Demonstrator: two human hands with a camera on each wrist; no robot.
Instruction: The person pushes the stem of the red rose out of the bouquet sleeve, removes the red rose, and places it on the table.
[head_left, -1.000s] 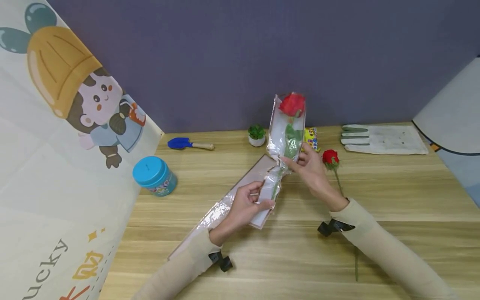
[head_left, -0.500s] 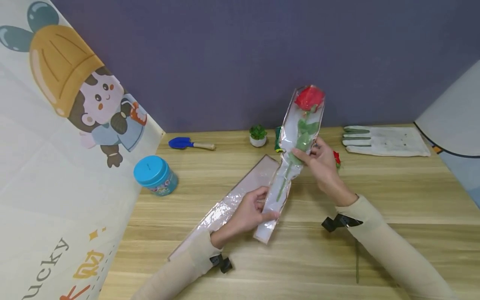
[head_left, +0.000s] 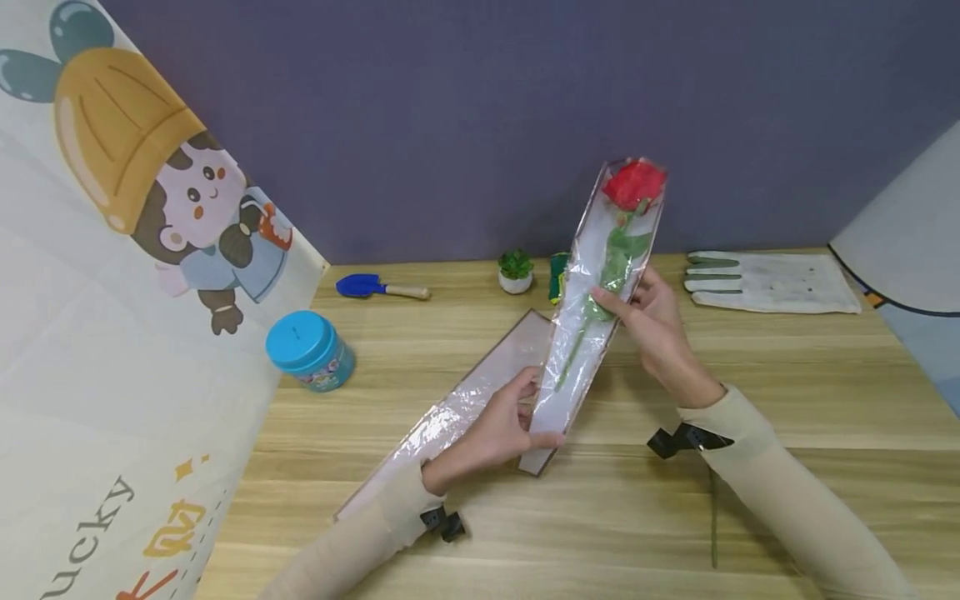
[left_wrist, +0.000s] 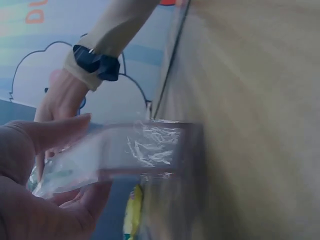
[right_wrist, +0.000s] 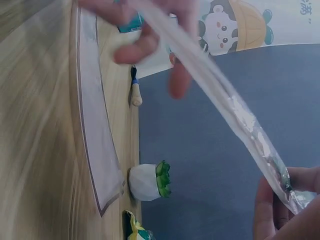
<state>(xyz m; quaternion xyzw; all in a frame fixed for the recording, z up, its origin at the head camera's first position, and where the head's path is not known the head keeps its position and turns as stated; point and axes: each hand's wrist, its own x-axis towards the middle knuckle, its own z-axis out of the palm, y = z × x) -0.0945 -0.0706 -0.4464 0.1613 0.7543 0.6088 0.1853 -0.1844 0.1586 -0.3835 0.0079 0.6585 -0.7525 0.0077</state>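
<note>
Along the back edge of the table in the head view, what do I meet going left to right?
Blue trowel with wooden handle → small potted green plant in a white pot → clear plastic sleeve holding a red rose → flat white work glove.

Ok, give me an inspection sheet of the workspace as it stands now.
Surface: wooden table, bare grain at the front.
Job's things: red rose inside clear sleeve, held tilted; spare sleeve lies flat.
Clutter: blue tin, blue trowel, small potted plant, white gloves.
Hands: left hand pinches the sleeve's lower end; right hand grips its middle.
Cables: nothing seen.
Surroundings: purple wall, cartoon banner.
</note>
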